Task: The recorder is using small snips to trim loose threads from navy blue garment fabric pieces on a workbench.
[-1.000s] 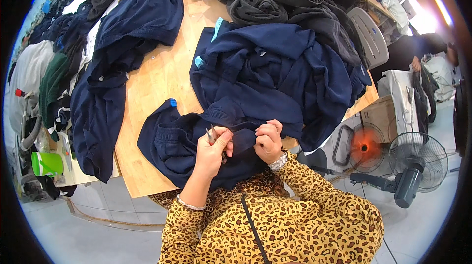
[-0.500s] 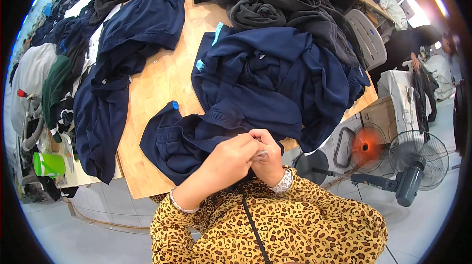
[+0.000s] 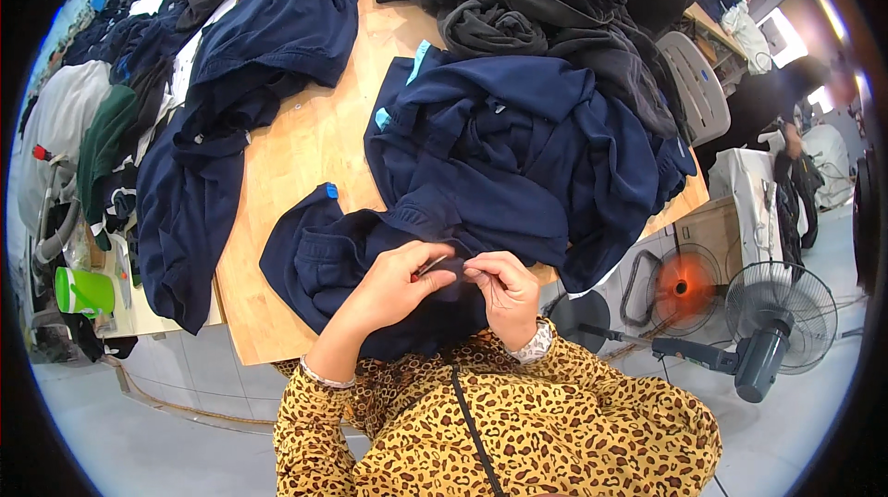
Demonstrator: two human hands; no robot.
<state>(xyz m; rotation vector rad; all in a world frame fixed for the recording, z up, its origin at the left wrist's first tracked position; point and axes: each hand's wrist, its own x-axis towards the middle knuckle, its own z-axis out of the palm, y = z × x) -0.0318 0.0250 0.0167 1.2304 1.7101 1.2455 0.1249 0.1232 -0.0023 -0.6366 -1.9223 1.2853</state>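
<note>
Navy cloth fills the near edge of the wooden table: one navy garment hangs over that edge against the person. The left hand is closed around a small metal tool, probably a thread snip; the right hand pinches a fold of the garment just beside it. It looks soft, limp and light, best held by a seam. Farther off lie two navy piles and one black, with one floor fan to the right.
</note>
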